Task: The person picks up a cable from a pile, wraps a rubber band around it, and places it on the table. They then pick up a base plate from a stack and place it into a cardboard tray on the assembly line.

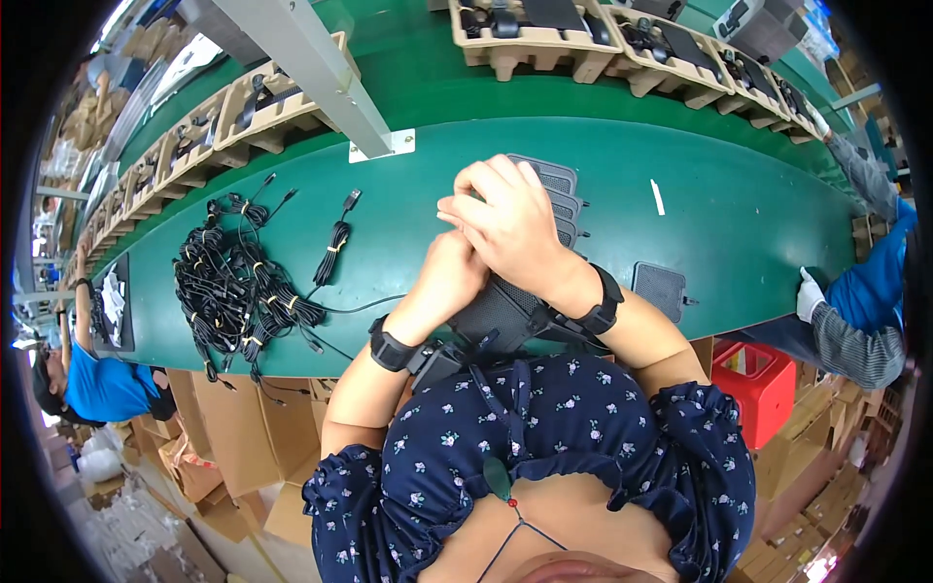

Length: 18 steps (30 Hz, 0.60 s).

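Note:
My left hand [452,277] and my right hand [510,219] meet over the middle of the green table, the right one partly above the left. Both have curled fingers; whatever is between them is hidden. Beneath and beyond my right hand lies an overlapping row of flat black mesh-faced pieces [564,206]. Closer to me, under my wrists, a larger black mesh-faced piece [496,316] is partly covered. One more flat mesh piece [661,290] with a small side tab rests apart, right of my right forearm. Each wrist wears a black strap.
A pile of tied black cables [233,282] spreads at left, with a single bundle [335,248] beside it. Moulded trays [539,44] line the far side. A metal post [321,73] stands on the table [603,146]. A co-worker's gloved hand [809,294] touches the right edge; a red stool [756,389] stands below.

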Available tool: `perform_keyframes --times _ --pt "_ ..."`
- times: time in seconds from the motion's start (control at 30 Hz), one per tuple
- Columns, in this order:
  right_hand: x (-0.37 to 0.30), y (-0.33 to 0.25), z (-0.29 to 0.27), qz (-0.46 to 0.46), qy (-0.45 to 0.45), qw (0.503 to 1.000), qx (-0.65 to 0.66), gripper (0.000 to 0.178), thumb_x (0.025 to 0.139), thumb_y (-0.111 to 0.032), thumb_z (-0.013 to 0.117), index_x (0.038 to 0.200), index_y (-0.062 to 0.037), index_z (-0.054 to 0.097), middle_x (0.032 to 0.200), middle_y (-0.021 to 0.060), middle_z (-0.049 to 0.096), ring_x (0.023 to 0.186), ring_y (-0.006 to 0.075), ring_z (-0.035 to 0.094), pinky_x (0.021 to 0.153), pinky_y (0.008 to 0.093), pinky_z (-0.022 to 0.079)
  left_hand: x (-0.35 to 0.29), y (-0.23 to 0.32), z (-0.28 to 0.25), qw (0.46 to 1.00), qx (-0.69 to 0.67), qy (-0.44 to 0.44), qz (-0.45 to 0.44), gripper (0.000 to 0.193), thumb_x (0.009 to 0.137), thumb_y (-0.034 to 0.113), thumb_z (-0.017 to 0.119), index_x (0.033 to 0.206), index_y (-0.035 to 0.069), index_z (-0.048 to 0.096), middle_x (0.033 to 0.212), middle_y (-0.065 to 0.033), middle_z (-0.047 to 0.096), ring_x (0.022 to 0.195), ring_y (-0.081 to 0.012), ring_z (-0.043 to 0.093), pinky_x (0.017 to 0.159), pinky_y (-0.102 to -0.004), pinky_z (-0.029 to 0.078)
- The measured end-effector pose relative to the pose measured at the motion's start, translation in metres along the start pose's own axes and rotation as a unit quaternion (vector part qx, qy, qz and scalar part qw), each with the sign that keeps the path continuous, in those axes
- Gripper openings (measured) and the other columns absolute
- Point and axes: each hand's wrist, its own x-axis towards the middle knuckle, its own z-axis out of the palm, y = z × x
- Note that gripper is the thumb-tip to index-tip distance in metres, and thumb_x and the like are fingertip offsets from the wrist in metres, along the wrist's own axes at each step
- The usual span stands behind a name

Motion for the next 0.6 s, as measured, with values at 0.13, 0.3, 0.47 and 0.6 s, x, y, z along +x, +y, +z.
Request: perform_keyframes --times 0.13,0.3,0.47,0.6 --pt "-0.013 -0.003 -0.009 -0.017 0.004 1.0 -0.009 0.013 0.069 -0.012 0.064 0.082 -0.0085 0.065 0.077 0.0015 0.053 0.072 0.0196 0.05 0.063 0.0324 0.037 -0.003 -0.001 -0.015 0.972 -0.235 0.024 0.022 0.017 0.091 0.007 0.046 0.104 0.001 0.056 0.065 0.0022 0.048 0.052 -0.0046 0.042 0.047 -0.0204 0.036" --pt "-0.027 0.0 -0.008 0.015 0.04 0.996 0.078 0.016 0.069 -0.005 0.067 0.085 -0.0055 0.064 0.081 0.0051 0.056 0.068 0.0231 0.053 0.06 0.0321 0.043 -0.016 0.014 -0.025 0.96 -0.279 -0.017 0.017 0.02 0.091 0.006 0.048 0.111 0.003 0.051 0.079 0.0042 0.049 0.063 -0.0042 0.043 0.056 -0.0182 0.037" --pt "-0.025 -0.001 -0.01 0.159 0.055 0.959 0.23 0.007 0.078 -0.002 0.064 0.084 -0.0016 0.062 0.084 0.0071 0.059 0.069 0.0162 0.056 0.058 0.0265 0.044 -0.012 -0.002 -0.03 0.965 -0.256 -0.055 -0.015 0.019 0.092 0.007 0.048 0.111 0.003 0.05 0.079 0.0016 0.049 0.061 -0.0051 0.043 0.055 -0.018 0.036" --pt "-0.011 0.005 -0.022 0.198 0.041 0.945 0.257 0.007 0.081 -0.003 0.064 0.087 -0.0011 0.062 0.08 0.0036 0.057 0.067 0.0096 0.053 0.059 0.022 0.043 -0.016 0.001 -0.022 0.932 -0.358 -0.033 -0.04 0.02 0.093 0.009 0.047 0.112 0.002 0.049 0.079 -0.0009 0.051 0.057 -0.0061 0.044 0.05 -0.017 0.033"
